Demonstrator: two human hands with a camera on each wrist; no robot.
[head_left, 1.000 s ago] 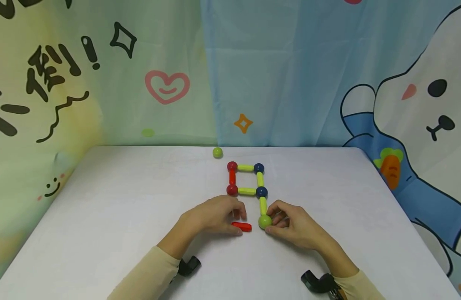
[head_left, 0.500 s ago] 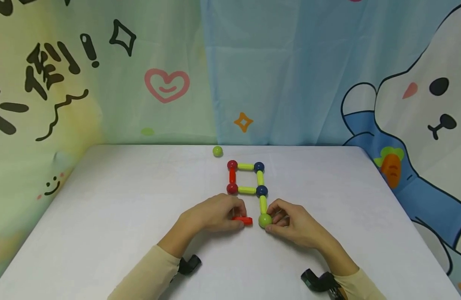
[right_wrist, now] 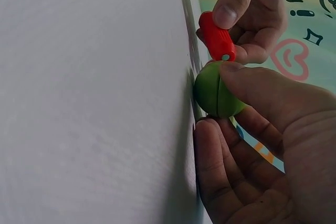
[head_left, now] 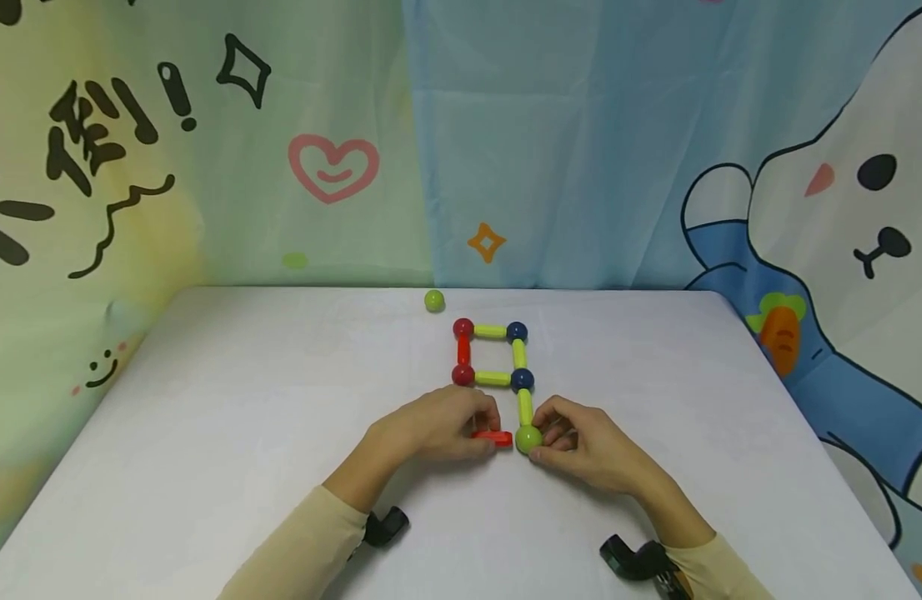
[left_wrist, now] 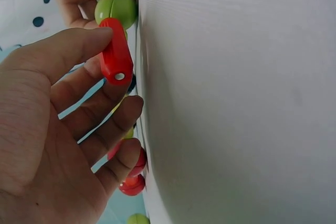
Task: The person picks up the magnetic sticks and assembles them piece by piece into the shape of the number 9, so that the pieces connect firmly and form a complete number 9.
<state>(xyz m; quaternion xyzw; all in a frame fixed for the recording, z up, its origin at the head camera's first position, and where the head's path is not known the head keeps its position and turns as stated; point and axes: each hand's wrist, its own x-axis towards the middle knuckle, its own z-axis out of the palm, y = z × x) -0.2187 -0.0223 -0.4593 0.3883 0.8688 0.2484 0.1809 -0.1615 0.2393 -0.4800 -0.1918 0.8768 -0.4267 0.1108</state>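
Observation:
Between thumb and fingers my left hand (head_left: 440, 425) pinches a short red magnetic rod (head_left: 494, 437). A pale metal dot shows on the end of the red rod (left_wrist: 116, 56) in the left wrist view. My right hand (head_left: 592, 442) holds a green ball (head_left: 528, 438) by thumb and fingertips, seen closely as a split-seamed green ball (right_wrist: 218, 90) in the right wrist view. The red rod's tip stands very close to the ball's left side; whether they touch I cannot tell. A yellow-green rod (head_left: 524, 407) joins the green ball to a dark blue ball (head_left: 522, 379).
Beyond my hands lies a square of balls and rods, with red balls (head_left: 463, 375) on its left and a red rod (head_left: 463, 350) between them. A loose green ball (head_left: 434, 301) sits near the far edge of the white table (head_left: 281, 367). A printed curtain (head_left: 498, 150) hangs behind.
My left hand has lifted the red rod slightly away from me, then brought it right, up close to the green ball. The right hand keeps its hold there.

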